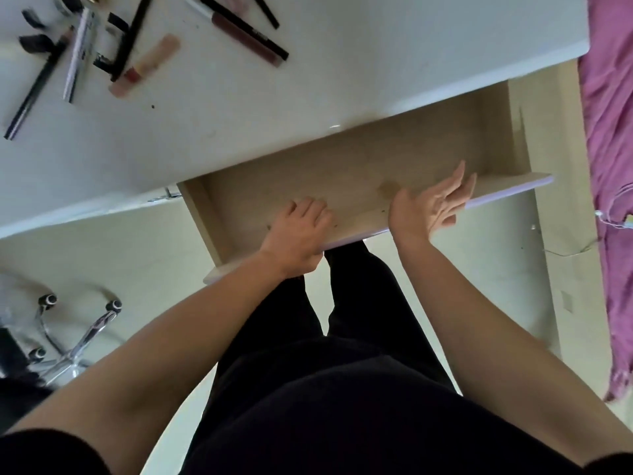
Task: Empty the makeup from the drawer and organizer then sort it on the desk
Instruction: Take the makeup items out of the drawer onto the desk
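Head view: makeup [144, 46] strewn at the white desk's [308, 73] far-left corner; left hand [298, 234] grips the drawer's [359, 173] front edge, right hand [431, 204] spread open above it.

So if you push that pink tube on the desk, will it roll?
Probably. The pink tube looks round and slim, so a sideways push on the smooth desk should roll it. It lies against a black pencil, which might stop it. It likely feels light.

Blurred makeup [137, 46], cut off above
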Tool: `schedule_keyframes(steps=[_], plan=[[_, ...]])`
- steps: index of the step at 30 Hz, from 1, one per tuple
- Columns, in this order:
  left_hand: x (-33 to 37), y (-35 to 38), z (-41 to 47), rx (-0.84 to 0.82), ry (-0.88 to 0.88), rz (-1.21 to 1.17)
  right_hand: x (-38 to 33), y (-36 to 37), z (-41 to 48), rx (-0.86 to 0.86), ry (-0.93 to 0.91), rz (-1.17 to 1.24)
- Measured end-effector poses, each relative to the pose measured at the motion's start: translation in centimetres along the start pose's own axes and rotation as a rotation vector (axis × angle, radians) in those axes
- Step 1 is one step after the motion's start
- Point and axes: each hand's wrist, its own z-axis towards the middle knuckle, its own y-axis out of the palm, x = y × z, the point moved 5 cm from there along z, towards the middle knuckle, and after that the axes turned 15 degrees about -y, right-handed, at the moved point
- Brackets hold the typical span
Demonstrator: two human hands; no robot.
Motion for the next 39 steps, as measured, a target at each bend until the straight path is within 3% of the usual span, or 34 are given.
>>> schedule_keyframes(steps=[5,8,11,16,20,22,26,29,34,37,39], plan=[[-1.2,-1.5,-1.4,0.330,-0.041,0.012,-2.2,-0.9,-0.3,0.067,-0.063,0.208],[-3.0,-2.6,-0.9,0.422,-0.138,0.008,-3.7,-1.2,-0.5,0.073,-0.129,0.275],[-3.3,-2.8,-0.7,0.458,-0.115,0.041,-4.3,-0.9,-0.9,0.050,-0.158,0.228],[-3.7,-2.5,-0.3,0.392,-0.173,0.039,-4.2,-0.6,-1.1,-0.018,-0.242,0.178],[-2.9,-0.9,-0.1,0.311,-0.007,0.064,-2.1,1.1,-1.6,-0.493,-0.435,-0.150],[-2.5,-0.1,-0.2,0.227,0.025,-0.013,-0.8,1.2,-1.7,-0.646,-0.524,-0.256],[-2.2,0.3,-0.4,0.112,-0.093,-0.203,-0.1,0.9,-1.7,-0.653,-0.665,-0.309],[-2.2,0.5,-0.4,0.088,-0.125,-0.212,0.8,0.3,-2.1,-0.493,-0.583,-0.255],[-0.8,1.2,-1.4,0.055,-0.210,-0.264,2.9,-1.7,-3.4,0.057,-0.313,-0.039],[1.1,2.1,-2.3,-0.001,-0.250,-0.296,3.1,-1.3,-3.5,0.114,0.107,0.303],[1.2,2.4,-2.4,0.014,-0.253,-0.293,2.9,-0.6,-3.7,0.061,0.340,0.461]])
